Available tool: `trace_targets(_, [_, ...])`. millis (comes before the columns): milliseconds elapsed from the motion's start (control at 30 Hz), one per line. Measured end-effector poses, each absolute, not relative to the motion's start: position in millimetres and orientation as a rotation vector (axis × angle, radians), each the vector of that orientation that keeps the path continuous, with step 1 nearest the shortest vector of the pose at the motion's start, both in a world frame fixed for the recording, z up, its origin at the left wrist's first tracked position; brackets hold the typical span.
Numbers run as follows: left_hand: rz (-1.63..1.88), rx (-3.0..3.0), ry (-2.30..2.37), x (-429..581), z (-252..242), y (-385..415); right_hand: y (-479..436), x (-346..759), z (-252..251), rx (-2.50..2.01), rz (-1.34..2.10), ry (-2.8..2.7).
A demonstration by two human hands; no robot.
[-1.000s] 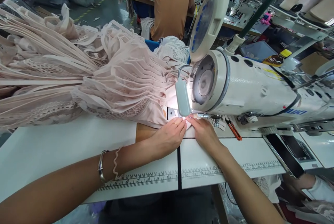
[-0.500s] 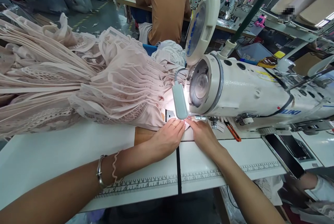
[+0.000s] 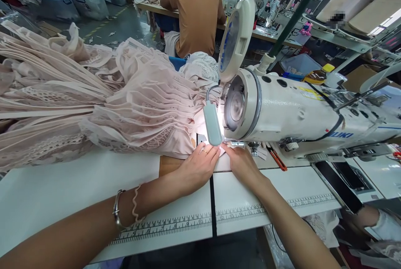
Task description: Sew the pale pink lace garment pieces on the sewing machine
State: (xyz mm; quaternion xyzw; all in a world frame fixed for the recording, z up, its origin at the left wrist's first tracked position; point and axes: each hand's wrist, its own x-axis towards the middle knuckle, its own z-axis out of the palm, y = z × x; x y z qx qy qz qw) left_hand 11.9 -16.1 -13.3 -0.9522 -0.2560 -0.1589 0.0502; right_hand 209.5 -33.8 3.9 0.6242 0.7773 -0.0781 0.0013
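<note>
My left hand [image 3: 198, 167] lies flat on the sewing table, fingers stretched toward the needle area, pressing a small piece of pale pink fabric [image 3: 222, 152]. My right hand [image 3: 241, 161] rests beside it, fingers also flat on the same fabric under the head of the white sewing machine [image 3: 291, 110]. A small lamp [image 3: 212, 123] shines on the fingertips. A big heap of pink lace garments [image 3: 103, 93] lies to the left, its edge touching the spot where my hands work.
The white table [image 3: 62, 194] carries printed rulers along its front edge. Orange-handled snips [image 3: 275, 157] lie under the machine arm. A dark phone [image 3: 340, 185] lies at the right. A person in an orange shirt [image 3: 197, 10] sits with their back to me behind the heap.
Both hands stay pressed at the needle area; the view has shifted slightly, so everything sits a little further left and lower in the picture.
</note>
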Motion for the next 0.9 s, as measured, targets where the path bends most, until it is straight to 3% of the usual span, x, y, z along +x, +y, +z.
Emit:
trace_targets(567, [-0.669, -2.863, -0.660, -10.8, -0.2, 12.2, -49.0, 222.7, -15.6, 1.922, -0.010, 2.978])
trace_targets(900, [-0.393, -3.045, -0.865, -6.4, 9.6, 5.3, -48.0, 221.1, -4.7, 2.123, -0.174, 2.827])
